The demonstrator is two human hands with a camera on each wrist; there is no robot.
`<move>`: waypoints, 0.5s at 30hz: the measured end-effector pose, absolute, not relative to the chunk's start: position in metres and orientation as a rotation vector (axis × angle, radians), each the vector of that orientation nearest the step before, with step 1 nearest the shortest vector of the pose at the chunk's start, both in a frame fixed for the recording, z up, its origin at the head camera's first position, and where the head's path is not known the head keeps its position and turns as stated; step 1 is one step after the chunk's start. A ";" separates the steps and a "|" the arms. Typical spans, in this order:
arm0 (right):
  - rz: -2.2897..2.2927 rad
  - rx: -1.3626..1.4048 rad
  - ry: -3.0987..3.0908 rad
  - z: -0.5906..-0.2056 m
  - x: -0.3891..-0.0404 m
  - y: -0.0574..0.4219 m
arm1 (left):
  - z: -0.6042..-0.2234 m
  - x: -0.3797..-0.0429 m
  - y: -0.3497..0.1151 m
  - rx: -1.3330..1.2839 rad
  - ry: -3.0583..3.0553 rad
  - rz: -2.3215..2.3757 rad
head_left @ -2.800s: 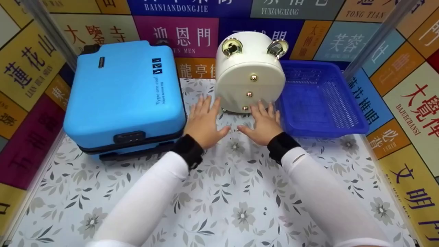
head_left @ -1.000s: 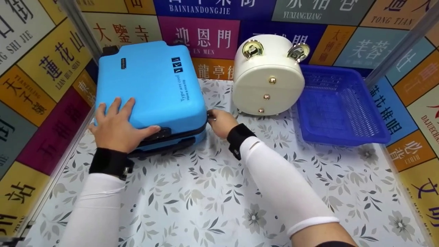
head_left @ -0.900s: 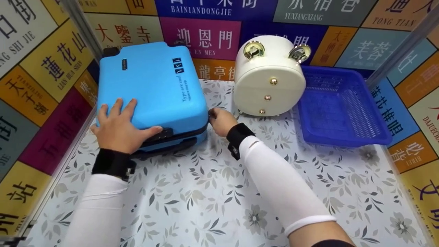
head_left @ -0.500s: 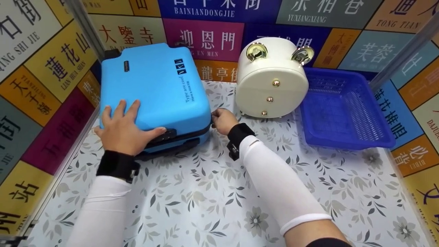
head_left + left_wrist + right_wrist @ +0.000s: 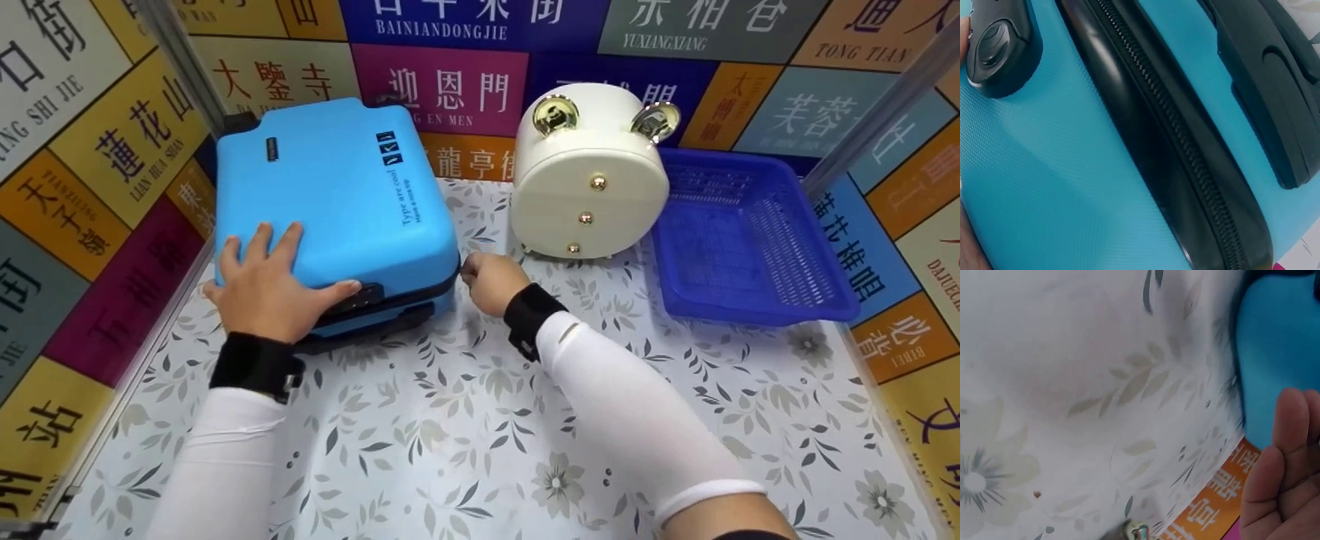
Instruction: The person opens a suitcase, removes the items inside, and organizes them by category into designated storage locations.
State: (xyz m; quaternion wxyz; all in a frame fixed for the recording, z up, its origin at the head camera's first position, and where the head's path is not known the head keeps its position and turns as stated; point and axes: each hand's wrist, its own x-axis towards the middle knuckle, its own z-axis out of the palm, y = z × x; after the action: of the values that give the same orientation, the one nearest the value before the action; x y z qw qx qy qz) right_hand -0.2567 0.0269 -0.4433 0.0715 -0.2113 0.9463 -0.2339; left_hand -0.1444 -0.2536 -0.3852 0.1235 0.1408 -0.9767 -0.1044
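Note:
A light-blue suitcase (image 5: 330, 187) lies flat at the left in the head view. My left hand (image 5: 266, 296) rests spread on its front left corner, the thumb reaching across the black combination lock (image 5: 360, 296). My right hand (image 5: 495, 285) is at the suitcase's right side, thumb and fingertips pinching at the zipper seam; the pull is mostly hidden by the fingers. Close up in the left wrist view, the dark zipper (image 5: 1179, 132) runs between black trim, its teeth meshed. The right wrist view shows curled fingers (image 5: 1292, 422) in front of the blue shell.
A white rounded box (image 5: 555, 202) with gold ears and three gold knobs stands right of the suitcase. Beside it is a blue plastic basket (image 5: 757, 307). Sign-covered walls (image 5: 442, 82) enclose the floral-patterned table (image 5: 450, 450) at the back and sides.
Both hands have gone from near the white box to the suitcase, left onto its corner, right to its side seam. Over the last half second the right hand has shifted slightly toward the front.

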 end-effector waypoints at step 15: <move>-0.826 -0.494 2.872 -0.446 -0.221 0.010 | -0.387 -0.142 -0.240 0.461 -2.825 -0.278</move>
State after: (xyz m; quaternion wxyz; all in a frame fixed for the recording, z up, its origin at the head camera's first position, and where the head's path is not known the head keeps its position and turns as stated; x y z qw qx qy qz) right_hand -0.2209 0.0096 -0.4462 0.0561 -0.1629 0.9466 -0.2723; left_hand -0.1422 -0.2401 -0.3869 0.1326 0.1589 -0.9736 -0.0958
